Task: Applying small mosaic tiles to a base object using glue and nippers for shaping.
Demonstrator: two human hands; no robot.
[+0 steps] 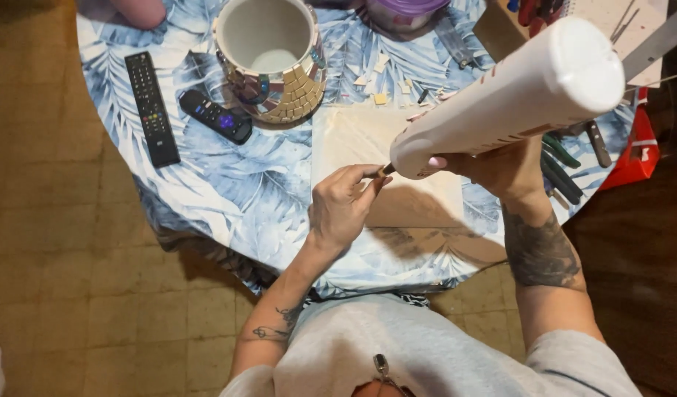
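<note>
My right hand (504,167) grips a big white glue gun (511,95), its nozzle pointing left and down. The nozzle tip meets a small tile piece (377,175) pinched in the fingers of my left hand (343,206). Both hands hover over a cream square sheet (353,140) lying on the round table with a blue leaf-print cloth (228,184). A white pot partly covered in mosaic tiles (272,59) stands at the back of the table. Loose tile bits (382,81) lie beside it.
A long black remote (151,108) and a short black remote (215,115) lie left of the pot. Several hand tools (566,158) rest at the table's right edge near a red object (635,151). A purple-lidded container (404,11) sits at the back. Brown tiled floor surrounds the table.
</note>
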